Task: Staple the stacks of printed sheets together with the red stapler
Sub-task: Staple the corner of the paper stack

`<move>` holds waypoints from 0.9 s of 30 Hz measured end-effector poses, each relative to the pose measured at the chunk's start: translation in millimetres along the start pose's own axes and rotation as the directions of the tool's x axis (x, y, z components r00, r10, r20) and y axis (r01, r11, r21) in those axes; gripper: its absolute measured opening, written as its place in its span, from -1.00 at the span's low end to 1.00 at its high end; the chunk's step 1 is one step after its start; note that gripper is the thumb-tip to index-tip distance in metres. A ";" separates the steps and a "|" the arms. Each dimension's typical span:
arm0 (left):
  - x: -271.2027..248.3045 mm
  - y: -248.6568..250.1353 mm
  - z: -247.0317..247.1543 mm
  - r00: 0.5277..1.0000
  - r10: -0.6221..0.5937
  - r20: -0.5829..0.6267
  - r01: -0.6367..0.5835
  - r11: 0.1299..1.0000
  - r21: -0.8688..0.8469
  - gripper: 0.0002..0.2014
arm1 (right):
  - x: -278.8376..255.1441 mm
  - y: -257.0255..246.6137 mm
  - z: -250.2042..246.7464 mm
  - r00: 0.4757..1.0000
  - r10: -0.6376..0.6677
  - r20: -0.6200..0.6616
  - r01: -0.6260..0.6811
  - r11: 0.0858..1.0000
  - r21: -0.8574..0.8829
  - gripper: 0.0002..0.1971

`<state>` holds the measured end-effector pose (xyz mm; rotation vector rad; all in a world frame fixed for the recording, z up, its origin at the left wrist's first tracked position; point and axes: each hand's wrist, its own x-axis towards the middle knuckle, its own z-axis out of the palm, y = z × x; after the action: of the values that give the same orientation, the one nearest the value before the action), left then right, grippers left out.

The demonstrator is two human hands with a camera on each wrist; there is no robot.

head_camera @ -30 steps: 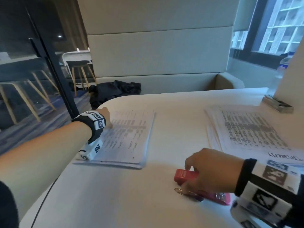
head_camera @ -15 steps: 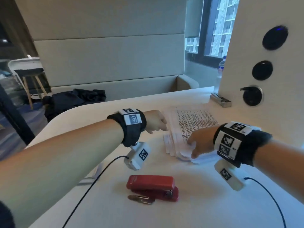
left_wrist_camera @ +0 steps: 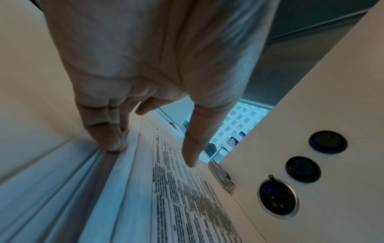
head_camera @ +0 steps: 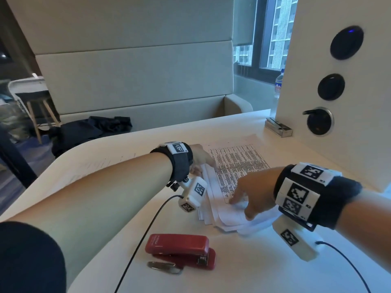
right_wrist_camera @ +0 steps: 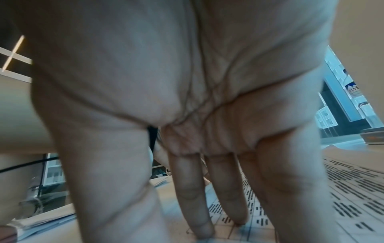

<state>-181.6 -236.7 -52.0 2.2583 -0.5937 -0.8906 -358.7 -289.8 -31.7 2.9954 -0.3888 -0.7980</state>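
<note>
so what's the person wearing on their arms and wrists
Both forearms are bare. The left wrist and right wrist each carry a black band with white blocks bearing black square markers. A white camera box hangs under each, trailing a thin black cable. A dark sleeve covers the left upper arm.

A loose stack of printed sheets (head_camera: 237, 170) lies flat on the worktop (head_camera: 243, 271), right of centre in the head view. Its top page carries dense black table text, and the lower left edges are fanned out and uneven. The red stapler (head_camera: 179, 248) lies closed at lower centre, just below the stack and apart from it, its metal mouth pointing right.
</note>
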 end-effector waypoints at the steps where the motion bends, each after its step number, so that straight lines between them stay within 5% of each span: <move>1: 0.1 1.5 -1.2 1.000 -0.002 -0.004 0.002 1.000 -0.006 -0.45 | -0.4 -0.1 -0.2 1.000 -0.001 -0.002 0.001 1.000 -0.003 -0.45; 5: -1.1 1.5 2.3 0.999 -0.033 0.032 0.035 0.998 -0.059 -0.58 | -0.9 0.9 -0.5 1.000 -0.005 -0.007 0.005 1.000 0.001 -0.45; 13: -12.2 11.5 13.0 0.956 0.288 -0.058 -0.239 0.878 0.416 -0.78 | 6.1 3.0 3.3 1.000 0.010 0.000 -0.010 1.000 0.023 -0.46; 20: -6.8 10.0 8.1 0.834 0.468 -0.291 -0.354 0.860 0.369 -0.52 | 10.3 22.2 -8.2 0.999 0.021 0.048 -0.022 0.999 0.033 -0.49; 23: -8.4 11.0 7.5 0.772 0.572 -0.278 -0.455 0.802 0.386 -0.53 | 11.0 40.2 -18.2 0.975 0.130 -0.182 -0.092 0.975 0.205 -0.41; 27: -14.2 18.3 6.1 0.690 0.671 -0.271 -0.568 0.734 0.372 -0.76 | 9.6 68.5 -46.0 0.772 0.312 -0.554 -0.070 0.908 0.413 -0.18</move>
<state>-198.7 -243.4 -36.5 2.1164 -1.2490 -0.0035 -344.1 -360.6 9.1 3.2211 -0.8741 0.3258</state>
